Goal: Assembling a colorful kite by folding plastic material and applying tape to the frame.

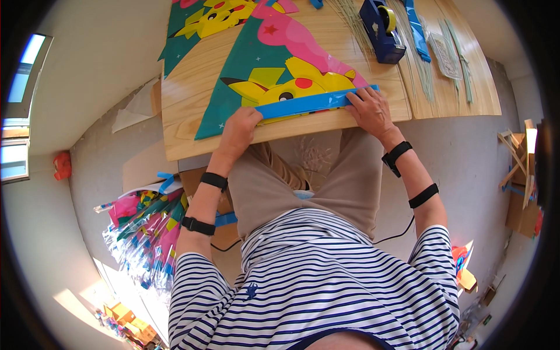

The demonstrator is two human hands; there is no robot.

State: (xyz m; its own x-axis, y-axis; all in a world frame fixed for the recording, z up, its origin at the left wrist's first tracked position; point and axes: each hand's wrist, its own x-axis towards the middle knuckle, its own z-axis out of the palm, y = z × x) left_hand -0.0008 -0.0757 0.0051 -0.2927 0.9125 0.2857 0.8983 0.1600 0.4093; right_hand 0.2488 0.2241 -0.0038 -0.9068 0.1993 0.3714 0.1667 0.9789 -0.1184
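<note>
Along the near edge of the wooden table (181, 123), blue strip (309, 105) lies across the lower part of a teal-and-pink printed sheet (286, 61). Left hand (238, 129): fingers curled closed on strip's left end. Right hand (372, 111): fingers half bent, tips on strip near right end; thumb grip can't tell. Beyond: tape dispenser (382, 38), thin sticks (354, 26), second printed sheet (216, 23) far left.

The pale wood-grain desk (182, 108) carries a triangular printed sheet (256, 61) near left, another printed sheet (201, 30) far left, and, far right, a dark-blue tape dispenser (378, 30), thin sticks (353, 26) either side, and a clear packet (445, 56).
</note>
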